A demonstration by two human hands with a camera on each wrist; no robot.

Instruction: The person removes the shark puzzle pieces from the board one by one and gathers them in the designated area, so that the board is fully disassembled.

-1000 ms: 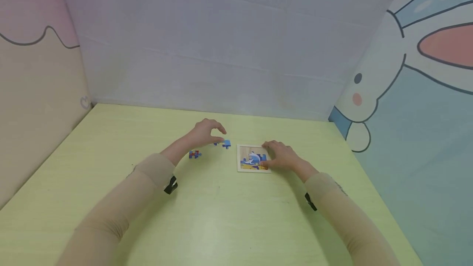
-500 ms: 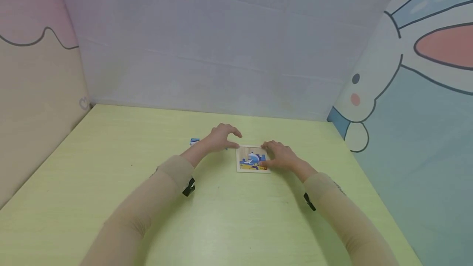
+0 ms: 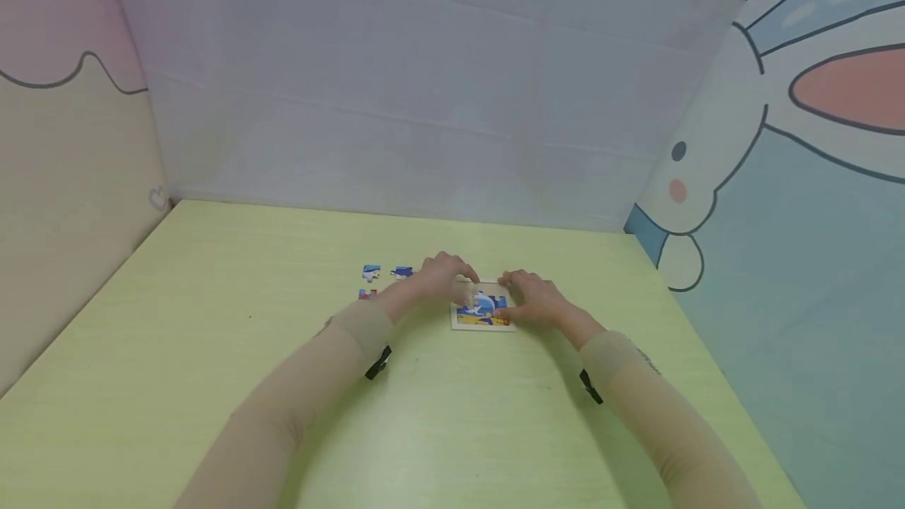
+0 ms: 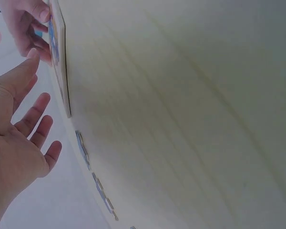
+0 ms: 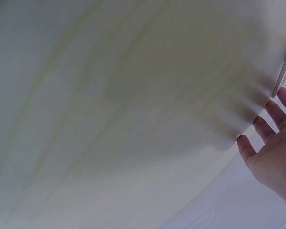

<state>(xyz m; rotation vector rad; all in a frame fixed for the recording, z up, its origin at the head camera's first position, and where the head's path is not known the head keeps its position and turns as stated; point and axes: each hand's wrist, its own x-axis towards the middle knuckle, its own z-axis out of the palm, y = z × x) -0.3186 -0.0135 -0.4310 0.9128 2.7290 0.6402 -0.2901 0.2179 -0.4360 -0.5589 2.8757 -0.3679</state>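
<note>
A small wooden puzzle frame (image 3: 483, 327), partly filled with a dolphin picture, lies on the table. My left hand (image 3: 440, 277) is over the frame's left side in the head view, hiding part of it. In the left wrist view the fingers of this left hand (image 4: 21, 133) are spread and loosely bent, with nothing visible between them. At the frame's right side, my right hand (image 3: 539, 298) holds it, thumb over the picture and index finger at the far right corner. The other fingers (image 5: 264, 129) of the right hand are beside the frame, close to the table.
Left of the frame are several loose jigsaw pieces: a blue-and-white piece (image 3: 371, 272), a dark blue piece (image 3: 403, 272) and a red piece (image 3: 367, 294) half behind the left arm. Another piece (image 4: 83, 150) lies nearest the frame. Walls enclose the pale table (image 3: 438, 430).
My left hand has moved right from the loose pieces to the frame's left side, uncovering pieces behind it. My right hand has stayed at the frame.
</note>
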